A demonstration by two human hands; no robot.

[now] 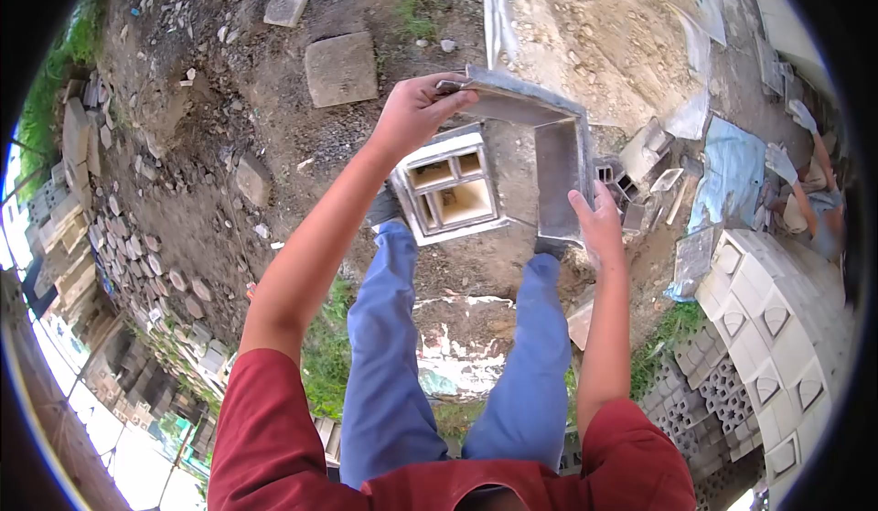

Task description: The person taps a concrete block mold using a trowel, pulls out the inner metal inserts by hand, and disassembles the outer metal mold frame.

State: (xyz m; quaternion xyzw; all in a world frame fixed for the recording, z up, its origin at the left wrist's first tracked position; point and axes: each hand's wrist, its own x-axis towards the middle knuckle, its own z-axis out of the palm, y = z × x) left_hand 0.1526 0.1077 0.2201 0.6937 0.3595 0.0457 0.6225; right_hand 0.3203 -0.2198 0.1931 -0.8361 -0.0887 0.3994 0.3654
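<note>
My left hand point(421, 111) is closed on the far end of an L-shaped grey mould frame point(558, 177), its thumb on the edge. At the near right side, my right hand point(601, 225) grips the frame's upright panel. The frame stands partly around a pale cast block point(455, 219) on the ground, apart from its near and left sides. Square and rectangular openings divided by bars show in the block's top. My feet are on either side, the left one close to the block.
A flat slab point(341, 70) lies on the soil ahead. Sand point(594, 44) is heaped on a sheet at the far right. Broken blocks and a blue sheet point(727, 168) are to my right, near another person's gloved hand point(782, 161). Stacked pale blocks point(777, 328) stand nearer.
</note>
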